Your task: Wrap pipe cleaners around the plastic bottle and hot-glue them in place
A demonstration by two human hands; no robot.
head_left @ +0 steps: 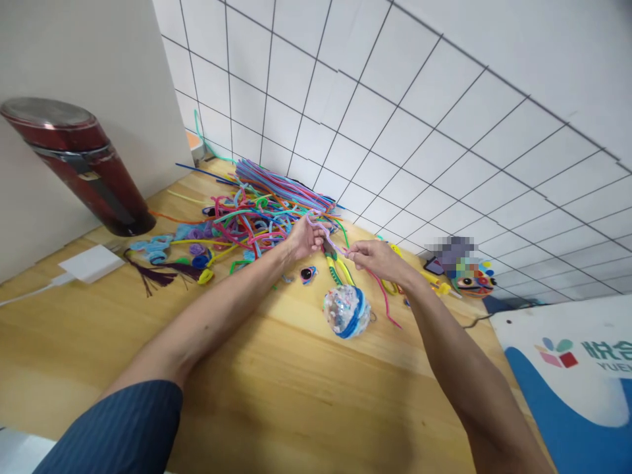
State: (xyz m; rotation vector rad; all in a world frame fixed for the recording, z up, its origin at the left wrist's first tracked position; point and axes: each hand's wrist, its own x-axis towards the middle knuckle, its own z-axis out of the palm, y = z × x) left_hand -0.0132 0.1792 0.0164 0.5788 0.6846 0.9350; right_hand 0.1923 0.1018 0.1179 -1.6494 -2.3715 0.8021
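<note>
A lilac pipe cleaner [320,224] runs between my two hands above the table. My left hand [305,238] holds one end, palm turned up and fingers curled. The other end is pinched in my right hand [371,255], thumb against the fingers. Beneath them lie pliers [338,270] with yellow and green handles. Nearer to me sits a clear ball [340,311] with coloured bits, wrapped in blue and white fuzzy bands. A small eye piece [307,274] lies left of the pliers, and a pink pipe cleaner [386,301] lies below my right hand.
A tangled heap of pipe cleaners [247,220] and a straight bundle [276,183] lie at the back by the tiled wall. On the left stand a dark red flask [93,171] and a white charger [91,263]. A decorated face ornament [474,280] sits at right.
</note>
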